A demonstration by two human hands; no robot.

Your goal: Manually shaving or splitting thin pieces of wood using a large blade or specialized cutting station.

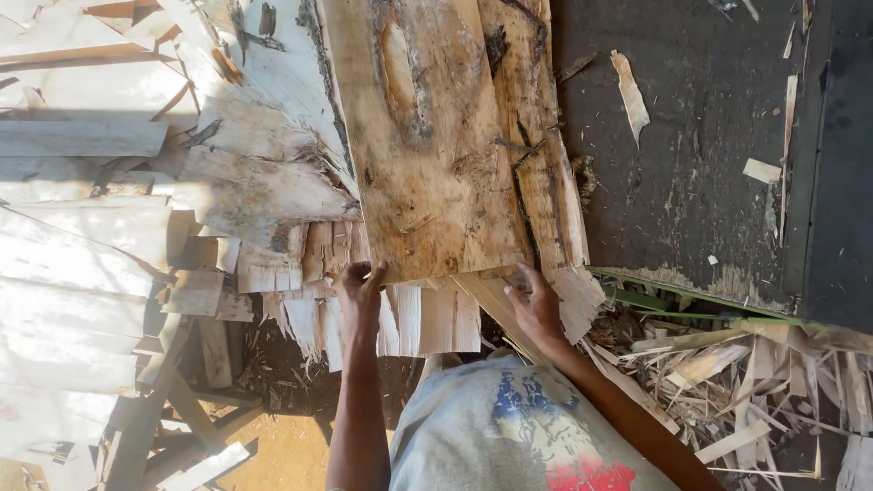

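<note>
Broad tan sheet of rough wood veneer [436,136], stained with dark knots and streaks, lying lengthwise over a stack of pale, frayed veneer sheets [273,182] and reaching away from the body. Gripped at its near edge from both sides: left hand [361,289] curled over the left corner, fingers on top; right hand [532,300] closed on the right corner, thumb side up. Both closed around the sheet's edge, neither spread wide.

Judged as the step of taking hold of the top sheet, lift or pull not yet begun. Next move likely calling for an even pull with both hands, since the thin, cracked sheet looks liable to split along its grain, and for care with the ragged ends of the sheets underneath, just below the fingers.

Beneath and to the left, more whitish sheets in bright sun, piled loosely over grey timber slats [82,138]. To the right, a dark grimy platform [691,164] with scattered splinters on it, edged by a green metal rail [682,295]. Below that, a litter of broken strips and shavings [755,382]. Orange dirt ground [286,455] showing between the wooden supports. Outdoor or open-sided work area, hard daylight.
</note>
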